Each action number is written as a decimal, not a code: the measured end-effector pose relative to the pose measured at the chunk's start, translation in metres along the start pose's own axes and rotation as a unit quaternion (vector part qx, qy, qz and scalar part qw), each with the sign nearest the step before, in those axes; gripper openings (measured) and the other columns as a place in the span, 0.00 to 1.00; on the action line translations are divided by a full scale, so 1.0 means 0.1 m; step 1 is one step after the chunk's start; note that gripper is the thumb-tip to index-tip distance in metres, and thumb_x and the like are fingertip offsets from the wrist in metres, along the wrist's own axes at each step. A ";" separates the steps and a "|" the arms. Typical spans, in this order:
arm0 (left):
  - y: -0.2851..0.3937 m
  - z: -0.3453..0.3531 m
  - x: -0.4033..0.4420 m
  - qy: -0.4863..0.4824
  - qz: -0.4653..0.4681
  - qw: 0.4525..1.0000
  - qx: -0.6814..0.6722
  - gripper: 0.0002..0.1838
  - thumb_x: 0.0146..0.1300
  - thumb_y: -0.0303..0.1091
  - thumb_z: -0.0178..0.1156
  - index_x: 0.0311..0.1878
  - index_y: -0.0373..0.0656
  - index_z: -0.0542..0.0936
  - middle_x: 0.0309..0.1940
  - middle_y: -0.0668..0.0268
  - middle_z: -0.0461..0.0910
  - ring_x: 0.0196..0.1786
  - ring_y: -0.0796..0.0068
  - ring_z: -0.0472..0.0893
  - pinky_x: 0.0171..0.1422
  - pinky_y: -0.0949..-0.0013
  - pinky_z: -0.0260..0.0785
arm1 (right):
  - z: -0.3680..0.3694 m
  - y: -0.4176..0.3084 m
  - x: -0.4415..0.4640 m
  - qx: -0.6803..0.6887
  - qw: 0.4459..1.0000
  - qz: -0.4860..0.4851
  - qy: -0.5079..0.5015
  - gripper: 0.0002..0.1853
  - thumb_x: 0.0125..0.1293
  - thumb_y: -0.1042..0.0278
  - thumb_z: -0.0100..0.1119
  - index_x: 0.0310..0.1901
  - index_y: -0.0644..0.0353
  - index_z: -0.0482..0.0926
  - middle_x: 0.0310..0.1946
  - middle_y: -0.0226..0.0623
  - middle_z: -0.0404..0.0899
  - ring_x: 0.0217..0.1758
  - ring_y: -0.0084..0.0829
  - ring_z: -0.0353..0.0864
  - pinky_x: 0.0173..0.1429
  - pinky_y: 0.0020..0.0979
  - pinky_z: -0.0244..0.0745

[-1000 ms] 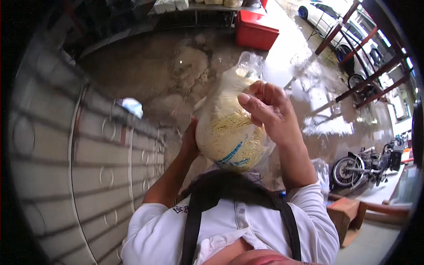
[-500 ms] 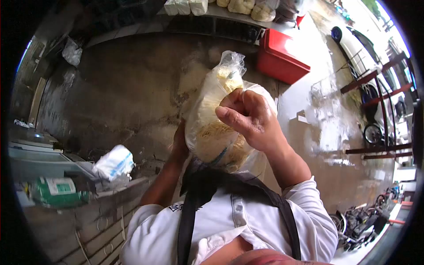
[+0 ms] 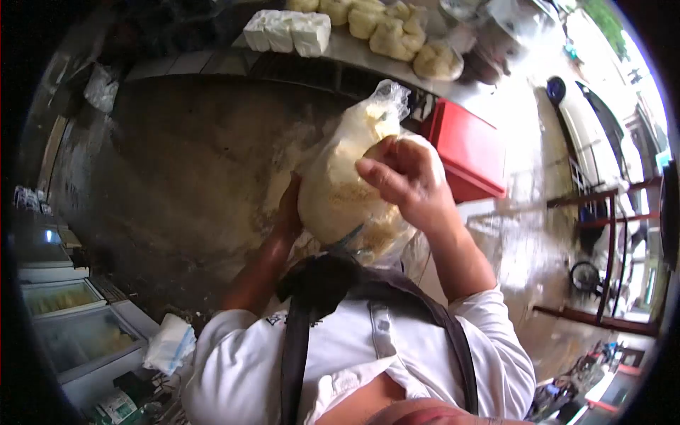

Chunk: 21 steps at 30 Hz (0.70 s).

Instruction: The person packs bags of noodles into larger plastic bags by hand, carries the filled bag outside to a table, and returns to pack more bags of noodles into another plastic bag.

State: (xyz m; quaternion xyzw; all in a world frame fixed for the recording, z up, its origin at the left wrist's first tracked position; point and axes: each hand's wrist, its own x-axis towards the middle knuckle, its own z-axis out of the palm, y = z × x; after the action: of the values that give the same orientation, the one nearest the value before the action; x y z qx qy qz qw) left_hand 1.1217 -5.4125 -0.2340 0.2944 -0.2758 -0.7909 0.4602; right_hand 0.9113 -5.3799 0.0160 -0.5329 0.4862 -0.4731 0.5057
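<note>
A clear plastic bag of pale yellow noodles (image 3: 336, 184) is held in front of my chest. Its gathered, crinkled top points away from me. My left hand (image 3: 290, 205) presses against the bag's left side, with most of its fingers hidden behind it. On the upper right side, my right hand (image 3: 407, 173) has its fingers curled closed on the bag, the thumb lying across the front. A bluish-green strip shows near the bag's lower end, close to the black apron straps.
Ahead is a counter with white wrapped packs (image 3: 287, 32) and several yellowish bagged bundles (image 3: 397, 32). A red cooler box (image 3: 467, 149) stands at the right. Glass-topped freezers (image 3: 85, 340) and a white package (image 3: 170, 343) are at the left. The floor (image 3: 198, 177) looks wet.
The view has shifted, so the counter, its packs and the red box sit lower and more of the freezers shows. Both hands keep their hold on the noodle bag.
</note>
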 end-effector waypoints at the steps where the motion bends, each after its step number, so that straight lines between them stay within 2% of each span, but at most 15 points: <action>1: 0.08 0.04 0.33 0.008 0.005 1.000 -0.020 0.41 0.78 0.65 0.28 0.75 0.37 0.64 0.70 0.52 0.71 0.69 0.58 0.74 0.73 0.55 0.68 | -0.17 -0.09 0.33 -0.051 0.997 -0.014 -0.056 0.15 0.65 0.61 0.71 0.34 0.66 0.79 0.25 0.25 0.74 0.26 0.15 0.68 0.30 0.21 0.63; 4: 0.34 0.17 1.05 0.038 -0.001 0.996 -0.085 0.43 0.77 0.67 0.28 0.76 0.38 0.62 0.71 0.52 0.69 0.71 0.56 0.73 0.74 0.54 0.68 | -0.55 -0.09 1.34 -0.160 0.983 -0.023 -0.087 0.17 0.65 0.60 0.71 0.33 0.68 0.80 0.25 0.26 0.75 0.28 0.15 0.69 0.31 0.23 0.65; 5: 0.42 0.23 1.42 0.066 -0.010 0.994 -0.092 0.44 0.77 0.68 0.28 0.76 0.38 0.62 0.71 0.51 0.69 0.72 0.55 0.72 0.74 0.53 0.67 | -0.69 -0.05 1.79 -0.117 0.988 -0.018 -0.101 0.18 0.65 0.58 0.71 0.33 0.68 0.80 0.25 0.27 0.75 0.29 0.17 0.71 0.34 0.24 0.67; 7: 0.67 0.36 1.88 0.122 -0.014 0.986 -0.109 0.45 0.75 0.70 0.27 0.77 0.39 0.61 0.72 0.51 0.67 0.73 0.53 0.69 0.75 0.50 0.66 | -0.82 -0.09 2.45 -0.140 0.980 -0.012 -0.139 0.22 0.66 0.52 0.69 0.35 0.69 0.81 0.24 0.35 0.78 0.30 0.24 0.75 0.36 0.31 0.70; 8: 0.76 0.34 2.10 0.088 0.012 0.987 -0.131 0.45 0.75 0.70 0.27 0.77 0.39 0.60 0.72 0.50 0.67 0.73 0.53 0.69 0.76 0.50 0.65 | -0.89 -0.08 2.75 -0.152 0.976 -0.004 -0.156 0.24 0.66 0.48 0.67 0.36 0.69 0.82 0.24 0.39 0.79 0.30 0.27 0.76 0.37 0.34 0.72; 10: 0.96 0.25 2.61 0.012 0.067 0.983 -0.171 0.45 0.75 0.70 0.27 0.77 0.39 0.60 0.72 0.50 0.67 0.73 0.53 0.69 0.76 0.50 0.65 | -1.00 0.03 3.35 -0.182 0.968 -0.005 -0.176 0.23 0.67 0.49 0.67 0.35 0.68 0.82 0.24 0.39 0.79 0.29 0.27 0.75 0.37 0.34 0.71; 11: 1.04 0.21 2.88 0.045 0.071 0.986 -0.145 0.45 0.75 0.70 0.29 0.77 0.39 0.60 0.72 0.50 0.67 0.74 0.52 0.68 0.76 0.47 0.63 | -1.04 0.11 3.65 -0.196 0.964 -0.006 -0.182 0.23 0.67 0.50 0.66 0.35 0.68 0.82 0.24 0.39 0.78 0.29 0.27 0.75 0.37 0.35 0.71; 14: 1.24 0.11 3.84 0.123 0.067 0.986 -0.087 0.45 0.74 0.71 0.32 0.77 0.41 0.61 0.72 0.52 0.68 0.74 0.52 0.67 0.77 0.42 0.60 | -1.27 0.35 4.67 -0.237 0.949 0.018 -0.208 0.21 0.66 0.53 0.69 0.36 0.68 0.82 0.25 0.31 0.77 0.30 0.21 0.72 0.36 0.30 0.69; 18: 1.35 -0.18 4.96 0.148 0.036 0.981 -0.123 0.43 0.75 0.69 0.35 0.76 0.41 0.62 0.71 0.53 0.69 0.73 0.52 0.68 0.76 0.39 0.59 | -1.39 0.52 6.09 -0.336 0.914 0.032 -0.226 0.19 0.67 0.53 0.68 0.35 0.66 0.82 0.23 0.34 0.76 0.29 0.22 0.72 0.35 0.31 0.68; 20: 1.37 -0.31 5.49 0.156 0.018 0.977 -0.146 0.42 0.75 0.68 0.36 0.75 0.41 0.63 0.70 0.53 0.69 0.72 0.52 0.69 0.76 0.38 0.58 | -1.50 0.74 6.79 -0.346 0.912 -0.013 -0.221 0.18 0.68 0.55 0.66 0.35 0.67 0.84 0.24 0.40 0.80 0.29 0.28 0.76 0.37 0.36 0.72; 21: 1.36 -0.37 5.76 0.161 0.009 0.974 -0.158 0.41 0.75 0.68 0.37 0.75 0.41 0.63 0.70 0.53 0.69 0.72 0.52 0.69 0.75 0.37 0.58 | -1.55 0.83 7.12 -0.361 0.905 -0.002 -0.223 0.18 0.68 0.55 0.65 0.35 0.67 0.85 0.26 0.43 0.82 0.29 0.29 0.78 0.38 0.37 0.73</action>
State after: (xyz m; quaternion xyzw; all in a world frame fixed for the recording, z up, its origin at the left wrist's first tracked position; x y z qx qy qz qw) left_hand 0.9930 -5.9887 -0.2845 0.3388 -0.0728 -0.7627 0.5461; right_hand 0.8101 -6.1035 -0.0516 -0.7718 0.4969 -0.1351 0.3730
